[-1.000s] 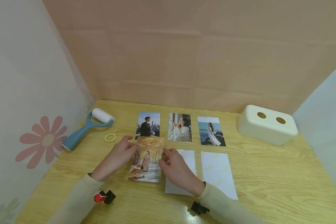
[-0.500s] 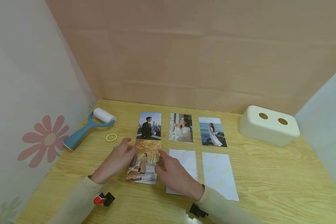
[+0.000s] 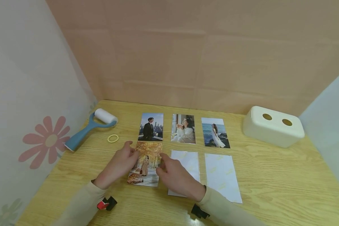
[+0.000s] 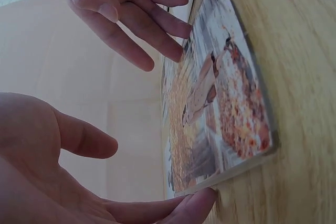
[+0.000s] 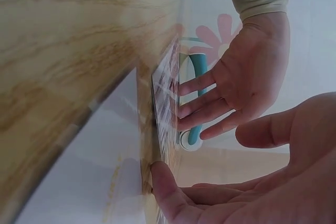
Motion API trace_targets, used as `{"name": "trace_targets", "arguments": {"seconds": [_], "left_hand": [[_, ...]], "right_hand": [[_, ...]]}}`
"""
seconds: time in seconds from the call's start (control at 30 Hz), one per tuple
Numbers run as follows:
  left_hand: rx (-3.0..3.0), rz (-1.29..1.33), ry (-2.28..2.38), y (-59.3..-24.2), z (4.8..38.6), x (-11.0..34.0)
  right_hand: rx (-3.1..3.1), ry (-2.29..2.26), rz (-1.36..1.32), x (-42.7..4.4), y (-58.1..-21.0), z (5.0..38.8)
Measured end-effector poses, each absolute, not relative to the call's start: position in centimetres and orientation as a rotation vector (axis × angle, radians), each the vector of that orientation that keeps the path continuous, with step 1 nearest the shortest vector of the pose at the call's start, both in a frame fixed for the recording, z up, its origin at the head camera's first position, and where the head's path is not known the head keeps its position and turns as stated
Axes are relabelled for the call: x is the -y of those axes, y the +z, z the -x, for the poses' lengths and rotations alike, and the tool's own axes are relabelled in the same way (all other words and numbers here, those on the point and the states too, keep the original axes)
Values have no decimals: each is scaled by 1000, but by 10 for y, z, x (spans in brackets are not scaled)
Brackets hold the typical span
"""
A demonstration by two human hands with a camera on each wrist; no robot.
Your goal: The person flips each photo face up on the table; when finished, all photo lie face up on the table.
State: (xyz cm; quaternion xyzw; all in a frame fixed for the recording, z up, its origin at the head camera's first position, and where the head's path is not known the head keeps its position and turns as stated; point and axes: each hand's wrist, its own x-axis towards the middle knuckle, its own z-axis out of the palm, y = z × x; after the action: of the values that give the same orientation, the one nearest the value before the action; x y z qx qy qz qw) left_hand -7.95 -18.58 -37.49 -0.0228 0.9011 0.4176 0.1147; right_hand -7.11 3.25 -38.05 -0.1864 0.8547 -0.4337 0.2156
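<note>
A photo print of a person in a long coat among autumn trees (image 3: 145, 164) lies flat on the table, just below the photo of a person in a dark suit (image 3: 151, 127). My left hand (image 3: 122, 163) is at its left side, with fingertips touching its edge in the left wrist view. On the opposite side my right hand (image 3: 176, 175) has its fingertips at the print's right edge, fingers extended rather than curled. That hand partly covers a white face-down card (image 3: 185, 160). Another white card (image 3: 223, 175) lies to the right.
Photos of a person in white by a window (image 3: 183, 128) and a person by the sea (image 3: 215, 132) continue the back row. A blue-handled lint roller (image 3: 87, 128) and a yellow ring (image 3: 113, 138) lie left. A cream box with two holes (image 3: 272, 127) stands right.
The autumn photo has slid a little toward me and left, uncovering the bottom of the suit photo. Both hands moved with it, then stayed nearly still over the last half second.
</note>
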Motion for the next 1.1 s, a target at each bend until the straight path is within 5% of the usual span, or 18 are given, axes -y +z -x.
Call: {"name": "trace_targets", "arguments": {"seconds": [1.1], "left_hand": [[-2607, -18, 1248, -363, 79, 172]], "right_hand": [[-2444, -1289, 579, -43, -376, 70]]}}
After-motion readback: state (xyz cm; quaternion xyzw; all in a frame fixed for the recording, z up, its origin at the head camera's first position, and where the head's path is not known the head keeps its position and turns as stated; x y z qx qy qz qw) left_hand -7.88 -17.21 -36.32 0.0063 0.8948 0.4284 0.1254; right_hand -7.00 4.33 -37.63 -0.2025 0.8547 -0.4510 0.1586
